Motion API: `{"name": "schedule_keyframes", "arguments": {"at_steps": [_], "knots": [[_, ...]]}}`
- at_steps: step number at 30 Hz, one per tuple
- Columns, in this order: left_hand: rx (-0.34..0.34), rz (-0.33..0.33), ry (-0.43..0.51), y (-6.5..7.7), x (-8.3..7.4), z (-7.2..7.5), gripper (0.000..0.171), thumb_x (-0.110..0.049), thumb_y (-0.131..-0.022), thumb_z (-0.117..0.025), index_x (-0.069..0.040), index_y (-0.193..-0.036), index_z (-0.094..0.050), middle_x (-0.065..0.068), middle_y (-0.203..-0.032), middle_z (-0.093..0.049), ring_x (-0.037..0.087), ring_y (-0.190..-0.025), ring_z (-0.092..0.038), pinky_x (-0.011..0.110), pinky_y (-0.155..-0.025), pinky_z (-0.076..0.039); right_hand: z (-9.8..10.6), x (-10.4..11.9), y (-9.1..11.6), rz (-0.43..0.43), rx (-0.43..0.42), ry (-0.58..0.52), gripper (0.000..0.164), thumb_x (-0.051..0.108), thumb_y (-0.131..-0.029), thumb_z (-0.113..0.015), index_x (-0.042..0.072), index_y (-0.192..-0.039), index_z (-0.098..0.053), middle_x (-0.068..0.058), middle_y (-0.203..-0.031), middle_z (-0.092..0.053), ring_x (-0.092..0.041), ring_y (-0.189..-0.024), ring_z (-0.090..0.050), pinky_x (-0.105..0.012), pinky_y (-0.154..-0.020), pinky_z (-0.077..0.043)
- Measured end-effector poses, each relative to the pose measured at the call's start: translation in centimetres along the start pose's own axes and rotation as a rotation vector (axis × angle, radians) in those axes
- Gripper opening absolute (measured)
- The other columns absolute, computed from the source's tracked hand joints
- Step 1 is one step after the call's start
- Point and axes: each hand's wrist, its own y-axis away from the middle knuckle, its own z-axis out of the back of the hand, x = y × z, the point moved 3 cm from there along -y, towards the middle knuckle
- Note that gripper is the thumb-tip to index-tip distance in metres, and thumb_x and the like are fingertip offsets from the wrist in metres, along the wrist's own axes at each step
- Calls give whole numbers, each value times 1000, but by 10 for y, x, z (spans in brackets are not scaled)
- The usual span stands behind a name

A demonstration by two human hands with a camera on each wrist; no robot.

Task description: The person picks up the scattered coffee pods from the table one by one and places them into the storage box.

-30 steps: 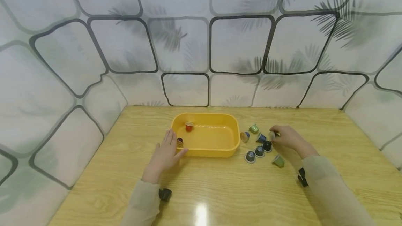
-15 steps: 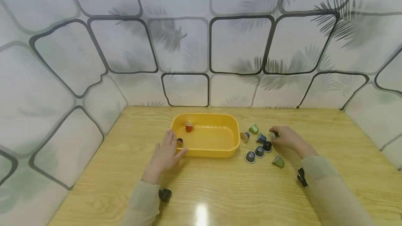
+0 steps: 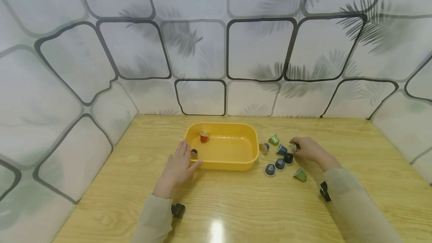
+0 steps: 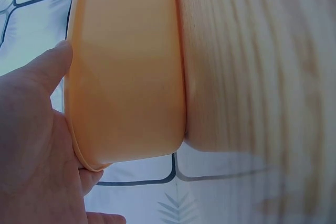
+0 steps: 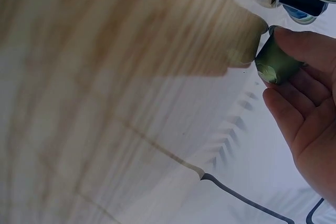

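My left hand [image 3: 177, 166] lies against the left front corner of a yellow plastic tray [image 3: 221, 164], fingers straight. In the left wrist view its thumb touches the rim of the tray [image 4: 126, 77]. A red coffee capsule [image 3: 204, 137] and a dark purple and tan one [image 3: 194, 154] are in the tray's left part. To the right of the tray, my right hand [image 3: 308, 148] pinches a green coffee capsule [image 5: 278, 62] between thumb and fingers. The capsule's bottom edge is right at the table surface in the right wrist view.
Between tray and right hand lie a tan and blue capsule [image 3: 264, 148], a light green one [image 3: 273, 140], a blue one [image 3: 281, 149], a black one [image 3: 288, 158] and two grey-blue ones [image 3: 279, 164]. Another green capsule [image 3: 300, 175] lies nearer me. A patterned wall [image 3: 249, 96] borders the wooden table [image 3: 236, 205].
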Motion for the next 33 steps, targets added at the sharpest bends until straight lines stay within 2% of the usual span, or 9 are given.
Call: {"name": "schedule_keyframes", "arguments": {"at_steps": [9,21,27,33], "knots": [[0,0,10,0,0,-1,78,-48,-90,-39,9,-137,-16,22,-144,-5,30,-132,-3,62,-94,-18,2,2,0,13,5,-2,32,-1,-73,-64,-12,-102,-56,-24,-95,-59,-40,-88,-55,-49,-75,-43],[-5,3,2,0,0,-1,78,-50,-90,-38,9,-137,-17,21,-144,-5,30,-132,-2,61,-95,-18,0,0,0,-18,12,-13,33,3,-75,-64,-11,-105,-56,-24,-96,-59,-39,-89,-55,-49,-77,-43],[6,8,2,0,0,-1,78,-50,-90,-38,9,-137,-16,21,-144,-4,29,-132,-1,60,-95,-18,2,1,0,-15,-17,-30,33,1,-75,-63,-12,-105,-55,-24,-96,-59,-40,-90,-55,-49,-77,-43],[5,5,9,0,1,-1,78,-50,-90,-38,8,-137,-16,21,-144,-3,29,-132,-1,60,-95,-17,10,5,3,-8,-91,-77,36,1,-77,-61,-13,-108,-53,-27,-99,-57,-40,-90,-54,-49,-76,-43]]}}
